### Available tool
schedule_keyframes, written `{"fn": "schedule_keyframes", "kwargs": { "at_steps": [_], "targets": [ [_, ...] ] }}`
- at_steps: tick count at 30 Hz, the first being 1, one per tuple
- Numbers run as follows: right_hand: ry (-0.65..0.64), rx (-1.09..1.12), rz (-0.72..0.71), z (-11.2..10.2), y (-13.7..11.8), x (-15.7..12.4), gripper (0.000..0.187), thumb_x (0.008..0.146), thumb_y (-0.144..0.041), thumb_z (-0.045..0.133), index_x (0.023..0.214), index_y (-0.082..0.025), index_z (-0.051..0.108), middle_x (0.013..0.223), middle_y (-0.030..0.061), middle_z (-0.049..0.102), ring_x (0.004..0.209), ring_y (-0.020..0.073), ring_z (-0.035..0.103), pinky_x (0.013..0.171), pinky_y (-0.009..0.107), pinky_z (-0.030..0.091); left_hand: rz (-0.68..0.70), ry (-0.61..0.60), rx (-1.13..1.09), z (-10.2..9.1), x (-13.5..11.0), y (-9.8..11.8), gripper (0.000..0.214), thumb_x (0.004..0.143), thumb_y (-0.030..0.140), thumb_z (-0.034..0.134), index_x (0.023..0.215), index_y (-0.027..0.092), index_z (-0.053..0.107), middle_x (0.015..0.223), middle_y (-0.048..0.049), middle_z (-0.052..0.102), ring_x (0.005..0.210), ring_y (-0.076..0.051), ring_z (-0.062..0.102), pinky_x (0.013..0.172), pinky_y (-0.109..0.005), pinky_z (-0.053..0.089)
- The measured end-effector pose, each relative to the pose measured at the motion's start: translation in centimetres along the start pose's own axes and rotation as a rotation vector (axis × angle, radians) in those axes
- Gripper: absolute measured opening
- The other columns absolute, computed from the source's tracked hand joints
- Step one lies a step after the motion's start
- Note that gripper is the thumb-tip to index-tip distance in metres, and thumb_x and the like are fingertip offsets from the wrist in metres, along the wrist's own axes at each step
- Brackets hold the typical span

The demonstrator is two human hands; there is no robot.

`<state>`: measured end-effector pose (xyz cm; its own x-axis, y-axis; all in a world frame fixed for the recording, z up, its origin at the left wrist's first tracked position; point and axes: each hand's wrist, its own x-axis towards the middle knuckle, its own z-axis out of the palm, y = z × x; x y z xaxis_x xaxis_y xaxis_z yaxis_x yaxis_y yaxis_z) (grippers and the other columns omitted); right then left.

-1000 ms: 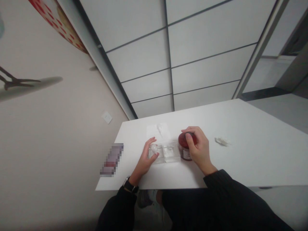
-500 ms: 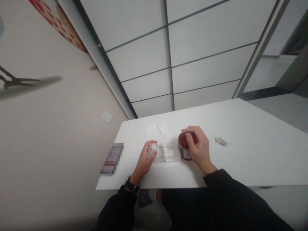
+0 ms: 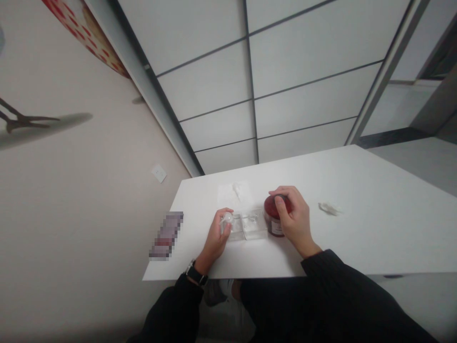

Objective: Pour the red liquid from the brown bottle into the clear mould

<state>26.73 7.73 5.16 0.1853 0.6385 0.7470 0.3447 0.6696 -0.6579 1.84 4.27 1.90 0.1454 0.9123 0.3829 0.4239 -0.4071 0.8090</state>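
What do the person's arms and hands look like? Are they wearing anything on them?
The left sleeve and right sleeve are long and black. The left hand and right hand are bare, with no gloves. The left hand also has a watch with a black strap at its wrist.

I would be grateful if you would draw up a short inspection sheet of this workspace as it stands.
Surface: white tabletop, seen from above.
Job's things: red-lidded jar, upright; clear plastic tray beside it.
Clutter: crumpled white tissue; white paper sheet; pixelated flat object, unreadable.
Hands: left hand holds a small clear round piece above the tray; right hand grips the jar's lid.
Cables: nothing seen.
Surroundings: wall socket plate on a beige wall; white panels beyond the table.
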Motion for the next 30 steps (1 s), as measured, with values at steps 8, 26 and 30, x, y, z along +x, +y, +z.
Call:
{"fn": "schedule_keyframes", "kwargs": {
  "at_steps": [8, 26, 30],
  "targets": [
    [0.013, -0.006, 0.008, 0.12, -0.18, -0.01, 0.016, 0.103, -0.033, 0.052, 0.095, -0.025, 0.065, 0.094, 0.0058, 0.069, 0.092, 0.0255, 0.066, 0.083, 0.042, 0.051, -0.011, 0.036, 0.022, -0.01, 0.13, 0.55, 0.025, 0.103, 0.043, 0.056, 0.116, 0.022, 0.057, 0.123, -0.0106, 0.065, 0.120, -0.028, 0.060, 0.108, -0.045, 0.044],
    [0.020, -0.011, 0.018, 0.19, -0.14, -0.09, 0.019, 0.103, -0.035, 0.052, 0.095, -0.025, 0.065, 0.093, 0.0056, 0.069, 0.092, 0.0254, 0.066, 0.083, 0.043, 0.052, -0.006, 0.038, 0.051, 0.11, 0.29, 0.72, 0.024, 0.097, 0.038, 0.058, 0.113, 0.021, 0.062, 0.120, -0.0102, 0.069, 0.116, -0.028, 0.064, 0.105, -0.044, 0.047],
    [0.021, -0.019, 0.022, 0.21, -0.14, -0.15, 0.020, 0.104, -0.037, 0.051, 0.094, -0.026, 0.065, 0.094, 0.0060, 0.070, 0.093, 0.0259, 0.066, 0.083, 0.043, 0.052, -0.028, 0.055, 0.034, 0.16, 0.34, 0.66, 0.025, 0.095, 0.042, 0.062, 0.110, 0.022, 0.059, 0.119, -0.0100, 0.070, 0.114, -0.028, 0.065, 0.102, -0.043, 0.050]
  ]
}}
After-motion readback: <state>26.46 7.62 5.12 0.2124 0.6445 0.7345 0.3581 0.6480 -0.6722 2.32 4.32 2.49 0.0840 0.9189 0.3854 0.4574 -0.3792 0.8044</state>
